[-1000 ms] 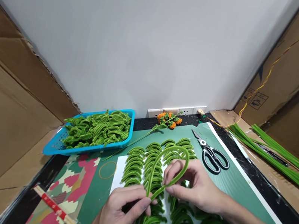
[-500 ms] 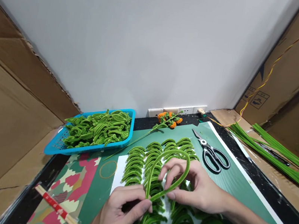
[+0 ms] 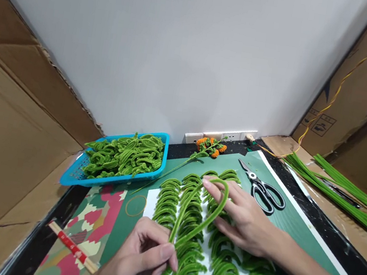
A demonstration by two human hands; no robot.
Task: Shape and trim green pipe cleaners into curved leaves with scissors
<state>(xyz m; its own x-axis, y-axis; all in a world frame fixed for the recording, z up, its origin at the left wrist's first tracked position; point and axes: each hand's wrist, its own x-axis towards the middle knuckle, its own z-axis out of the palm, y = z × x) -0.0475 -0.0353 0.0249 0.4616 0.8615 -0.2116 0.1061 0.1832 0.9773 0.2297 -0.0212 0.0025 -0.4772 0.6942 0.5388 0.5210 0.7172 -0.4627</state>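
Note:
A long green pipe cleaner (image 3: 205,223) is bent into a narrow loop above the work surface. My left hand (image 3: 142,254) pinches its two strands together at the lower end, between thumb and fingers. At the top of the loop, my right hand (image 3: 244,214) has its fingertips closed around the bend. Beneath both hands, curved green pipe cleaner pieces (image 3: 166,202) lie in several close rows on a white sheet (image 3: 151,201). Black-handled scissors (image 3: 261,187) lie half open, just beyond my right hand.
A blue basket (image 3: 165,158) heaped with twisted green pieces stands at the back left. An orange flower stem (image 3: 207,148) lies near the wall socket (image 3: 230,137). Straight green pipe cleaners (image 3: 341,195) are at right. Wrapped chopsticks (image 3: 72,246) and a rubber band (image 3: 135,205) lie left.
My right hand has moved up to the top of the loop, which is now narrower and more pointed. My left hand has shifted slightly left and down, keeping its pinch.

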